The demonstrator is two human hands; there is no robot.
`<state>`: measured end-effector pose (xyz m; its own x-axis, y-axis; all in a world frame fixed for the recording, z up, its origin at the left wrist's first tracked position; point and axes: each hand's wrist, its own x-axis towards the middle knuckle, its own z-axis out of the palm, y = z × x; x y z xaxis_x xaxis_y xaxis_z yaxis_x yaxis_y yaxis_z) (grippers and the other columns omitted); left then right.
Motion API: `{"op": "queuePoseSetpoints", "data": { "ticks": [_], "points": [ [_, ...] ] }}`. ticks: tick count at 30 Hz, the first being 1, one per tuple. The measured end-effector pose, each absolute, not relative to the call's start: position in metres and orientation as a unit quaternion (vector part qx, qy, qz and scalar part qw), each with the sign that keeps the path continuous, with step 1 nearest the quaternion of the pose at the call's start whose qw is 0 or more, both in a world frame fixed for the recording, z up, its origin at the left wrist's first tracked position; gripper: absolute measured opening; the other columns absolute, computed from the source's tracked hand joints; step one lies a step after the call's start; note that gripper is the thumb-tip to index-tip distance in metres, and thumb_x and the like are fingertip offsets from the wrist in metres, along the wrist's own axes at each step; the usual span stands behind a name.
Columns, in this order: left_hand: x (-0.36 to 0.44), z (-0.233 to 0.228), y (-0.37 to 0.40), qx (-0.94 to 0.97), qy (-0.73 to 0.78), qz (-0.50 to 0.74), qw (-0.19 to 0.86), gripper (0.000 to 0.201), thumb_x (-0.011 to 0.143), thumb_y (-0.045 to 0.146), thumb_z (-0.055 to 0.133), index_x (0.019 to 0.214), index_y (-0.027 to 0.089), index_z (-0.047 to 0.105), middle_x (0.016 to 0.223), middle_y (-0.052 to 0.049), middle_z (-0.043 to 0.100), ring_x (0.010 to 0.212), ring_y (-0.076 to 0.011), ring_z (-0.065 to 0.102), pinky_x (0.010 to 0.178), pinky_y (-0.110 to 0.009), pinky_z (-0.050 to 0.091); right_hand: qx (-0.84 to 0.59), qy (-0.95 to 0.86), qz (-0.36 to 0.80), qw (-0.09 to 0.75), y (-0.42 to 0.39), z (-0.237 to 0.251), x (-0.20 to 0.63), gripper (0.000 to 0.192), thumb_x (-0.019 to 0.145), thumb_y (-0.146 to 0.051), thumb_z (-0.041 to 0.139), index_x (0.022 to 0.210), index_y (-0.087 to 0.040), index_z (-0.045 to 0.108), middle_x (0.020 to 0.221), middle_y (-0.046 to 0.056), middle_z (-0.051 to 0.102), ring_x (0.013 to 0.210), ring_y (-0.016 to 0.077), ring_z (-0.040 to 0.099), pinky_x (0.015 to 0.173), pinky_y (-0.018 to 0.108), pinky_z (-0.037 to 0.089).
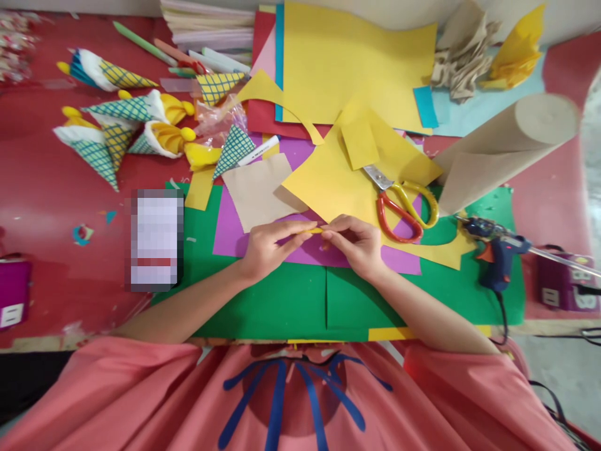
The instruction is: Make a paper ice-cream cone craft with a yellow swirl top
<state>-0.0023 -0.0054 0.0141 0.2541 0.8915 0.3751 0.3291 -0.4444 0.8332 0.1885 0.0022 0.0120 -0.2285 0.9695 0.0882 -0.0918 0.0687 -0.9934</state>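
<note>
Between my two hands, over the purple sheet [310, 254], is a small, narrow yellow piece [313, 230], perhaps rolled or folded; its material is too small to tell. My left hand [272, 245] pinches its left end with thumb and fingertips. The other end sits in the pinched fingers of my right hand [357, 243]. Just beyond lie a yellow sheet [323, 178] and a beige square [263, 188]. Large scissors with one red and one yellow handle [397, 213] rest on the yellow sheet, to the right of my right hand.
A blue glue gun [498, 257] stands at right, near a roll of brown paper [511, 141]. Several checkered cones [101, 156] with yellow parts lie at upper left, and a phone [154, 241] below them. Yellow sheets [357, 56] are stacked at the back.
</note>
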Motion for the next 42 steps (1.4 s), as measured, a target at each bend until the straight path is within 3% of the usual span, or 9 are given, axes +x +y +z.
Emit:
{"op": "queuePoseSetpoints", "data": {
  "ticks": [7,12,16,21,26,31,42],
  "points": [
    [-0.0021,0.0145,-0.0075,0.715,0.433,0.437,0.332,0.018,0.087,0.024,0.064,0.102,0.024,0.074,0.098,-0.001,0.077,0.086,-0.0135,0.074,0.08,-0.022,0.062,-0.412,-0.519,0.59,0.461,0.0003,0.0091,0.1876,0.014,0.079,-0.03,0.074,0.081,-0.017,0.069,0.073,0.0,0.071,0.053,0.0075,0.065,0.051,0.02,0.054],
    [-0.0013,0.0168,-0.0075,0.651,0.459,0.435,0.42,0.016,0.086,0.03,0.065,0.095,0.021,0.075,0.09,-0.002,0.078,0.078,-0.0144,0.075,0.073,-0.022,0.062,-0.392,-0.524,0.604,0.455,0.0018,0.0082,0.1888,0.016,0.079,-0.029,0.074,0.089,-0.018,0.067,0.07,-0.002,0.069,0.053,0.0072,0.064,0.051,0.019,0.053],
    [-0.0004,0.0171,-0.006,0.585,0.473,0.432,0.497,0.02,0.084,0.035,0.066,0.092,0.018,0.075,0.085,-0.004,0.078,0.072,-0.0152,0.074,0.067,-0.022,0.062,-0.371,-0.55,0.597,0.45,0.0039,0.0084,0.1899,0.029,0.076,-0.03,0.077,0.1,-0.02,0.065,0.081,0.0,0.071,0.058,0.0078,0.065,0.054,0.02,0.053],
    [0.0011,0.0155,-0.0053,0.553,0.459,0.416,0.557,0.023,0.083,0.037,0.067,0.093,0.018,0.074,0.081,-0.004,0.077,0.068,-0.0146,0.074,0.062,-0.021,0.062,-0.397,-0.555,0.592,0.43,0.0032,0.008,0.1901,0.021,0.08,-0.036,0.072,0.087,-0.017,0.067,0.075,0.001,0.068,0.056,0.0085,0.063,0.052,0.022,0.053],
    [0.0002,0.0121,-0.0064,0.57,0.463,0.427,0.528,0.026,0.083,0.036,0.068,0.103,0.019,0.072,0.094,-0.005,0.077,0.071,-0.0124,0.073,0.064,-0.019,0.061,-0.409,-0.523,0.608,0.436,0.0036,0.0083,0.1893,0.02,0.078,-0.035,0.075,0.081,-0.016,0.067,0.071,0.0,0.069,0.055,0.0082,0.065,0.051,0.02,0.052],
    [-0.0021,0.0088,-0.0085,0.592,0.475,0.427,0.491,0.021,0.083,0.035,0.068,0.096,0.019,0.074,0.081,-0.003,0.077,0.063,-0.01,0.07,0.06,-0.017,0.06,-0.412,-0.502,0.637,0.416,0.0045,0.0114,0.1886,0.023,0.077,-0.037,0.075,0.082,-0.016,0.066,0.066,-0.001,0.067,0.054,0.0082,0.064,0.052,0.02,0.053],
    [-0.0011,0.015,-0.0046,0.539,0.484,0.416,0.55,0.025,0.08,0.041,0.07,0.086,0.016,0.073,0.071,-0.003,0.075,0.059,-0.0135,0.072,0.054,-0.018,0.06,-0.403,-0.511,0.636,0.414,0.0071,0.0099,0.1904,0.018,0.078,-0.033,0.075,0.082,-0.017,0.068,0.073,0.0,0.07,0.06,0.0094,0.066,0.059,0.023,0.056]
  ]
}}
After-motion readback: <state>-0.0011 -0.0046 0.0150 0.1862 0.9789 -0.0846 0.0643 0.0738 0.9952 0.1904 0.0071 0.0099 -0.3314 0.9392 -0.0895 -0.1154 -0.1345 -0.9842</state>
